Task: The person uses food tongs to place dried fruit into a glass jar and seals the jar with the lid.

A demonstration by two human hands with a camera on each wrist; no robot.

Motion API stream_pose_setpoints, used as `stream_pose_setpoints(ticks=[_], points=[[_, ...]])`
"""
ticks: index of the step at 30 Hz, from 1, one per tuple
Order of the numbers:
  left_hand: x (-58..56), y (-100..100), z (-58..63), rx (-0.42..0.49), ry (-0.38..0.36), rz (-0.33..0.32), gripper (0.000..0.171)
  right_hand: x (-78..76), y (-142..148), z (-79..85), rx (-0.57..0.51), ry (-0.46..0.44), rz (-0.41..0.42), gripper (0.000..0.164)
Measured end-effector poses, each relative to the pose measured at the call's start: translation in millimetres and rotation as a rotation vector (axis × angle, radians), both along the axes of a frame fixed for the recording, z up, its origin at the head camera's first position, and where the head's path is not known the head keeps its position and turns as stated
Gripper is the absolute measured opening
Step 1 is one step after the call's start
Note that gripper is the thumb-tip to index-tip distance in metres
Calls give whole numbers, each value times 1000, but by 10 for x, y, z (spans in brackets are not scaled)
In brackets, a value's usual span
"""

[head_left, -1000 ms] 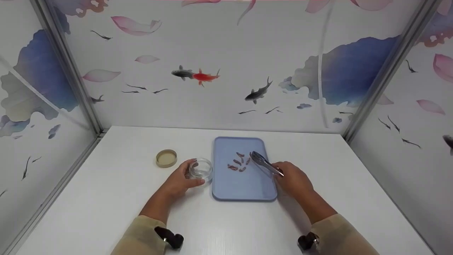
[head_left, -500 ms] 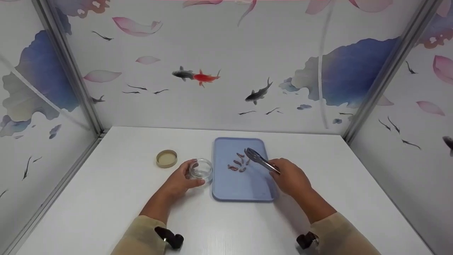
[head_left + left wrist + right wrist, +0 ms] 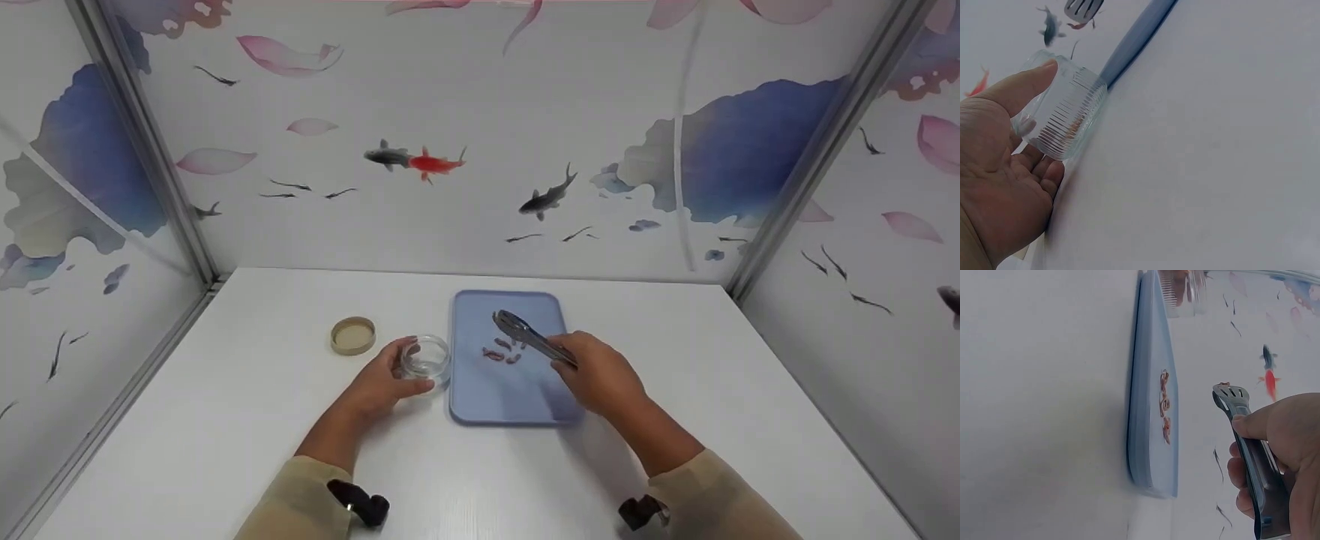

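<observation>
My left hand [image 3: 381, 384] holds a small clear glass jar [image 3: 426, 361] with ribbed sides, thumb on the near side and fingers behind. The jar's mouth is uncovered, and it stands just left of a blue tray [image 3: 510, 405]. Several small reddish-brown dried pieces [image 3: 493, 355] lie on the tray. With my right hand [image 3: 604, 375] I grip metal tongs [image 3: 532, 337], raised over the tray and pointing left. In the right wrist view, a brown piece [image 3: 1224, 384] shows at the tips of the tongs, which are pressed nearly together.
A gold-coloured round lid [image 3: 352, 336] lies on the white table [image 3: 262, 360], behind and left of the jar. White panels printed with fish and petals enclose the table at the back [image 3: 465, 240] and both sides.
My right hand has lifted the tongs and moved them left across the tray, a brown piece at their tips. My left hand and the jar have stayed in place.
</observation>
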State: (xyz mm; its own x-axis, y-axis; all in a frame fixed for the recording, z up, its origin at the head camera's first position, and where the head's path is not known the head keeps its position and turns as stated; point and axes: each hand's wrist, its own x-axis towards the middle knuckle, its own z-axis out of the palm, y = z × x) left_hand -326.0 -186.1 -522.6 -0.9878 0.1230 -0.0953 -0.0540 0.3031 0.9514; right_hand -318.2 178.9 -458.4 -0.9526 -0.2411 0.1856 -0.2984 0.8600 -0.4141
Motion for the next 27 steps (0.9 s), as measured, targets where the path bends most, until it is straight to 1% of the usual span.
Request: stream_pose_setpoints(ticks=[7, 16, 22, 27], points=[[11, 3, 15, -8, 11, 2, 94, 102, -169, 42, -19, 17, 18, 41], [-20, 11, -5, -14, -16, 11, 94, 215, -407, 63, -8, 33, 72, 41], [-24, 6, -16, 6, -18, 10, 94, 230, -549, 52, -19, 40, 108, 40], [-25, 3, -25, 10, 0, 2, 94, 220, -645, 31, -29, 60, 134, 39]])
